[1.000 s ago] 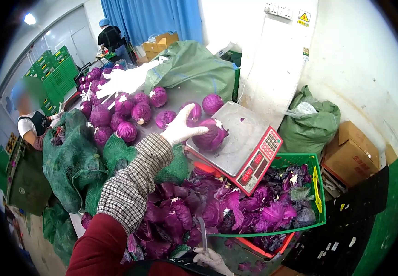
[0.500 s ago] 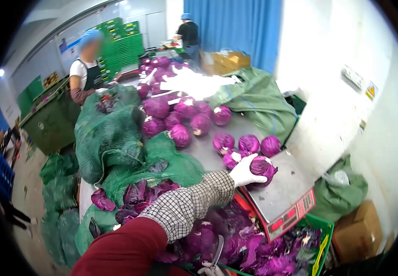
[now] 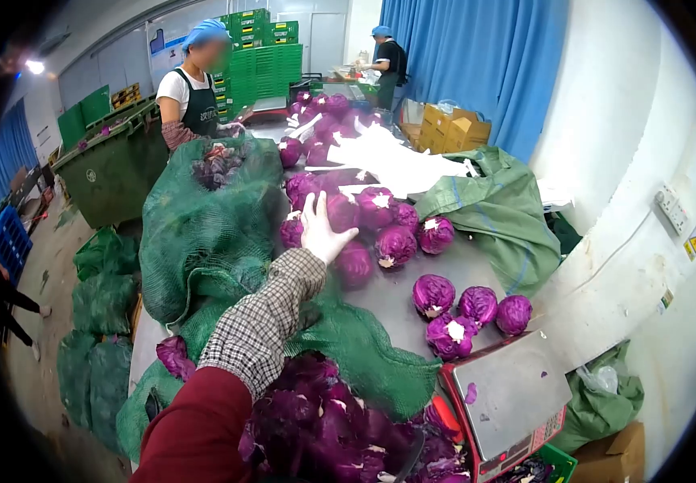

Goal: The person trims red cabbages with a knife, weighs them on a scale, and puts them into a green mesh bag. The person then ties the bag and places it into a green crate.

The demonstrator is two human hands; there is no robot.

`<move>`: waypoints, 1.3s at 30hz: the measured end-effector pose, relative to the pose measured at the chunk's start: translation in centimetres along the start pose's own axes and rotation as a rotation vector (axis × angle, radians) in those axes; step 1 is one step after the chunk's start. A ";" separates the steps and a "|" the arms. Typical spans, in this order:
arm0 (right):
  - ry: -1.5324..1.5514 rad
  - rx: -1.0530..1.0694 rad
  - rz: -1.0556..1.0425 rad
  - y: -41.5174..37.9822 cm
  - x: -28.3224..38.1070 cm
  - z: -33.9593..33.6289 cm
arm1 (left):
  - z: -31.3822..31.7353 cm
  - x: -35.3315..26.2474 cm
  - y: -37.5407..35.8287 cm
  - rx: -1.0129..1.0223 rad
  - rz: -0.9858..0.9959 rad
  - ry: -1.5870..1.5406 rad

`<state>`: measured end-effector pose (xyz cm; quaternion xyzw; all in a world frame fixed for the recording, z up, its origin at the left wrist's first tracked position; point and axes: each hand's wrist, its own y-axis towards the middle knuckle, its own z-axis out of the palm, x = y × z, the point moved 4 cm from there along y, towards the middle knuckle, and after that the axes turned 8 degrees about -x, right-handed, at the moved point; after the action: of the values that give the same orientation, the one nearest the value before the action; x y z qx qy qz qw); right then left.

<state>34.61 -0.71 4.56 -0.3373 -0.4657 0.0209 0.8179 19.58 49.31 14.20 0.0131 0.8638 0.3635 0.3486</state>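
Note:
My left hand (image 3: 325,231), in a white glove, reaches from the lower left with its fingers spread. It is at the left side of a blurred red cabbage (image 3: 344,211) in the heap; contact is unclear. Another cabbage (image 3: 354,266) lies just below the hand. Several cabbages (image 3: 450,336) sit in a group beside the scale (image 3: 513,394), whose metal plate carries only small scraps. Loose purple leaves (image 3: 316,410) are piled at the bottom, near a green net (image 3: 364,346). My right hand is out of view.
Full green net sacks (image 3: 207,233) stand on the left, before a large green bin (image 3: 115,181). A person (image 3: 195,97) stands behind them; another (image 3: 388,68) is at the back. A green woven sack (image 3: 493,209) lies to the right, with cardboard boxes (image 3: 453,129) behind.
My left hand has moved from the scale up and left to the heap and no longer grips the cabbage. The view has shifted; my right hand and its knife have left it.

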 end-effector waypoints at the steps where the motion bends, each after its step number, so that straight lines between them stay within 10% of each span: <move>1: -0.009 -0.011 -0.007 0.6 0.3 0.0 | 1.0 0.5 0.7 0.021 0.099 0.013; 8: -0.073 -0.061 0.014 2.7 2.3 2.0 | 6.4 3.5 1.1 0.293 0.619 0.161; 16: -0.387 -0.003 -0.265 5.8 8.7 4.9 | -5.4 4.7 -0.4 0.276 0.519 -0.028; 20: -0.766 0.208 -0.774 11.2 12.6 10.9 | -23.9 11.9 -6.4 0.133 0.435 0.083; 22: -1.262 0.270 -1.785 14.5 13.4 15.1 | -33.7 19.1 -10.8 0.032 0.077 0.357; 24: -1.603 0.191 -1.961 19.2 12.8 17.6 | -40.9 28.3 -17.9 -0.100 -0.157 0.510; 27: -1.525 0.440 -1.674 32.7 8.1 16.5 | -45.4 35.6 -29.4 0.240 -0.502 0.769; 28: -1.712 0.437 -1.863 34.1 6.5 16.1 | -45.1 34.7 -32.5 0.307 -0.526 0.561; 29: -1.869 0.582 -1.132 31.8 5.7 18.2 | -44.1 31.1 -34.9 0.339 -0.385 0.750; 32: -1.610 0.755 -1.599 30.2 0.3 15.4 | -40.4 25.1 -38.2 0.418 -0.367 0.430; 39: -1.563 0.849 -1.277 20.2 2.1 16.3 | -33.1 12.0 -43.1 0.582 -0.261 -0.410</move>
<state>28.82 24.28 0.17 0.3819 -0.9000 -0.0397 0.2063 0.23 0.45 -4.08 0.0739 0.8377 0.0454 0.5393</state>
